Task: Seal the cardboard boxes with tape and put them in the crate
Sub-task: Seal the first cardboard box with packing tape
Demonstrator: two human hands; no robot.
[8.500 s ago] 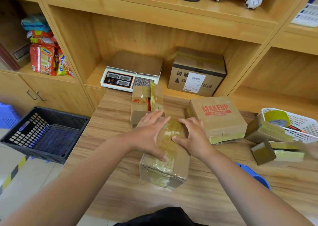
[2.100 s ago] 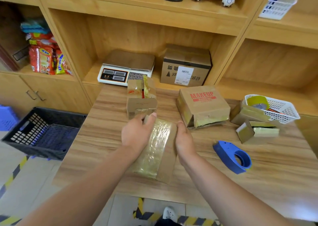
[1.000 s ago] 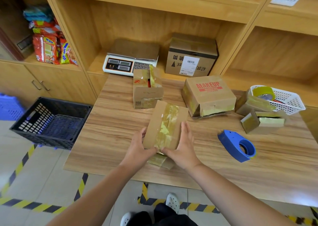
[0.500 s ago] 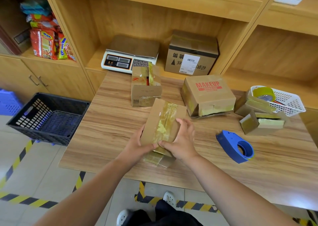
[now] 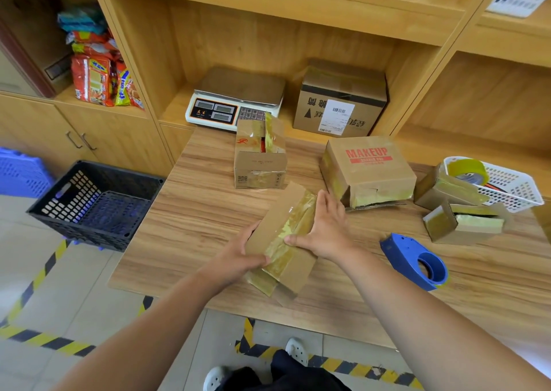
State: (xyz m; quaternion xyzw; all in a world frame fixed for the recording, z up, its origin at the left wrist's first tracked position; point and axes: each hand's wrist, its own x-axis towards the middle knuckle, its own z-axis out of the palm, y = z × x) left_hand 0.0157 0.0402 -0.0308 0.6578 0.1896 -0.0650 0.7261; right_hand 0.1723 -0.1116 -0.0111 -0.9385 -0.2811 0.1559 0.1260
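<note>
Right now you hold the taped box (image 5: 286, 229) between both hands at the near middle of the table (image 5: 193, 217), turned slantwise to the table edge. Your left hand (image 5: 238, 259) curls round its near left edge. Your right hand (image 5: 326, 229) clasps the right side, thumb laid across the yellowish tape. Whether the box rests on the wood cannot be told. The black crate (image 5: 95, 203) sits on the floor just left of the table. A blue tape dispenser (image 5: 417, 262) lies to your right, apart from your hand. The MAKEUP box (image 5: 369, 167) stands just beyond your right fingers.
</note>
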